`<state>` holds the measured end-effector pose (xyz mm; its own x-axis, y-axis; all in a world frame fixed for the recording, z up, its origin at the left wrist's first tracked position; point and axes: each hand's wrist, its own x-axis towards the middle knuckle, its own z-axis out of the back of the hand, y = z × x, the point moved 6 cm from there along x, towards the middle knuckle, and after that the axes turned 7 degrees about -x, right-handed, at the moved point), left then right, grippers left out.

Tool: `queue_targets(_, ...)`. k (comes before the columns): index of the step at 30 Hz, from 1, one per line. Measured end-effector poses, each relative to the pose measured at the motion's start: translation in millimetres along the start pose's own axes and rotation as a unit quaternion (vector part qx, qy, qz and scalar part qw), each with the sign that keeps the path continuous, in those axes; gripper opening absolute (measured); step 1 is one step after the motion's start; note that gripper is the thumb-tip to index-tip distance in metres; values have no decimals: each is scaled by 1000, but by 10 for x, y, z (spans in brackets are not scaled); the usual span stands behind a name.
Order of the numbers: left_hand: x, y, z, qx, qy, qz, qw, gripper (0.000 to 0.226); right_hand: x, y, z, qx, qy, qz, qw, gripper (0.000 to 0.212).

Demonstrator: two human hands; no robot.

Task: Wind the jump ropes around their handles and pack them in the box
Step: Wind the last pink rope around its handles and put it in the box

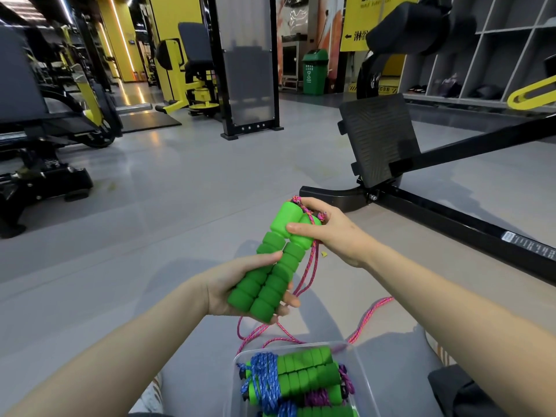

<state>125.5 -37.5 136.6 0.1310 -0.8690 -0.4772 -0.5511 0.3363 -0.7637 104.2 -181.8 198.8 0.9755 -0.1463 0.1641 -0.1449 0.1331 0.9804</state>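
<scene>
The bottom edge cuts off the clear box [359, 368] and the wound ropes [264, 379] inside it, the green handles [270, 278] hide most of the fingers [291, 300] of the left hand [228, 284], and the pink rope [370, 319] slips out of sight behind the box.

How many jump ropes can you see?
3: pink rope held by left hand and right hand; blue rope and purple rope in the box. More may be hidden.

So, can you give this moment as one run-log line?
left hand: grips both handles | right hand: pinches pink rope at their tops | rope: unwound, trailing | box: holds wound ropes
</scene>
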Motion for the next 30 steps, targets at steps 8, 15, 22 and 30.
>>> queue_targets(8, -3, -49, 104, 20, -52, -13, 998, 62, -108, -281, 32, -1, 98, -178, 979, 16)
queue_targets(15, -36, -187, 264, 2, -163, -44, 986, 83, -40, -359, 243, -44, -28, -151, 987, 10)
queue_targets(22, -198, -212, 169, 44, -59, 31, 997, 81, -42, -223, 564, -54, -184, -64, 979, 26)
queue_targets(30, -75, -377, 57, 22, -101, -41, 994, 81, -2, -363, 155, -223, -153, -73, 960, 36)
